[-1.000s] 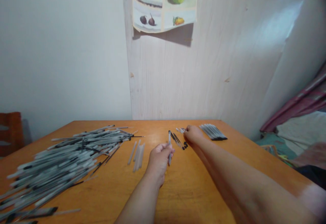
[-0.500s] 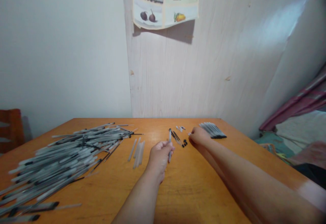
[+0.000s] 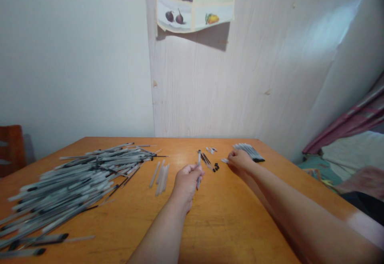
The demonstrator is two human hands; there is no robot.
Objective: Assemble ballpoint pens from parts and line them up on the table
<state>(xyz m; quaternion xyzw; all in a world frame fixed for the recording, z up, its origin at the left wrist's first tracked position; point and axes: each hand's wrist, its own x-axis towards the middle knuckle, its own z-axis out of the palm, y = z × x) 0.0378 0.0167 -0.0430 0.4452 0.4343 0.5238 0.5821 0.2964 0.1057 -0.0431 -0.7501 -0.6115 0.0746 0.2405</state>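
Note:
My left hand [image 3: 188,179] is closed around a pen [image 3: 199,159], which has a clear barrel and a dark tip pointing away from me. Farther right, my right hand [image 3: 239,159] is pinched low over the table, and whatever its fingertips hold is hidden. Just left of those fingertips lie small whitish pieces [image 3: 224,161]. Between the hands are several thin black refills [image 3: 207,160] and a few short black plugs [image 3: 216,167]. Small clear-and-dark pieces [image 3: 211,150] rest behind them.
A large heap of pens [image 3: 90,176] covers the table's left side. Several empty translucent barrels [image 3: 162,180] lie beside my left hand. A neat row of pens with black ends [image 3: 250,152] sits behind my right hand. A wooden chair [image 3: 11,147] stands at far left.
My right hand has drawn a little to the right, uncovering the whitish pieces beside its fingertips. My left hand keeps the pen in nearly the same place.

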